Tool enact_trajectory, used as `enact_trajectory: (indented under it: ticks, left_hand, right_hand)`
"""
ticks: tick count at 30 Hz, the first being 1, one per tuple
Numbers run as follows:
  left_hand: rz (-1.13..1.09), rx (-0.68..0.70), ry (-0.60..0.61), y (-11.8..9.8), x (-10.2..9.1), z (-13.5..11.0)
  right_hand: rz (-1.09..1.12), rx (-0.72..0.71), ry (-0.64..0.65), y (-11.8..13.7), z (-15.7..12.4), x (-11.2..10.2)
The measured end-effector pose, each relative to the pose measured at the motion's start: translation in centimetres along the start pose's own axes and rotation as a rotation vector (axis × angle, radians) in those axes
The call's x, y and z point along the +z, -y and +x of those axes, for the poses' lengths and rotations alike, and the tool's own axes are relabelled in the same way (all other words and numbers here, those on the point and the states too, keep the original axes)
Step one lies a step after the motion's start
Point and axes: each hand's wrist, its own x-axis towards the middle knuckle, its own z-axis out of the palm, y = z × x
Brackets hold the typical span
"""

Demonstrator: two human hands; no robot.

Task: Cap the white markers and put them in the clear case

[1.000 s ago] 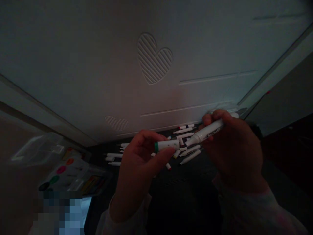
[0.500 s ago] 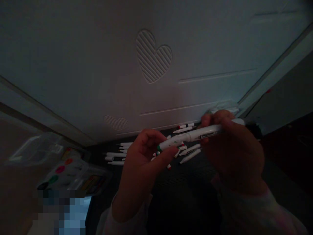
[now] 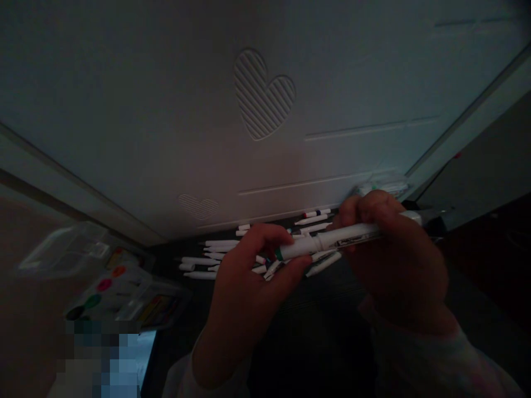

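Note:
A white marker (image 3: 357,234) with a green end spans the space between my two hands, its capped end lower at the left. My right hand (image 3: 398,260) is closed around the barrel's right part, thumb on the near side. My left hand (image 3: 249,293) has its thumb and fingers at the green-ended cap (image 3: 296,249), pinching it from both sides. Beneath the hands, several white markers (image 3: 323,264) lie scattered on the dark surface. More white markers (image 3: 201,261) lie left of my left hand, partly covered by it.
At the left stands a clear plastic case (image 3: 153,293) with its lid (image 3: 66,251) raised and coloured round ends inside. A clear plastic packet (image 3: 384,185) rests behind my right hand. An upright pale panel with a ridged heart (image 3: 263,97) borders the back.
The marker and my left hand have shifted slightly to the right and down. My left fingers now sit nearer the cap's middle. Both hands remain on the marker.

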Motion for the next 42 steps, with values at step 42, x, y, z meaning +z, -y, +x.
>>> enact_trajectory:
  ticks: [42]
  left_hand:
    - [0.237,0.409,0.051,-0.5,1.5,-0.5]
  right_hand:
    - [0.264,0.259,-0.014,-1.3,-1.3,1.8]
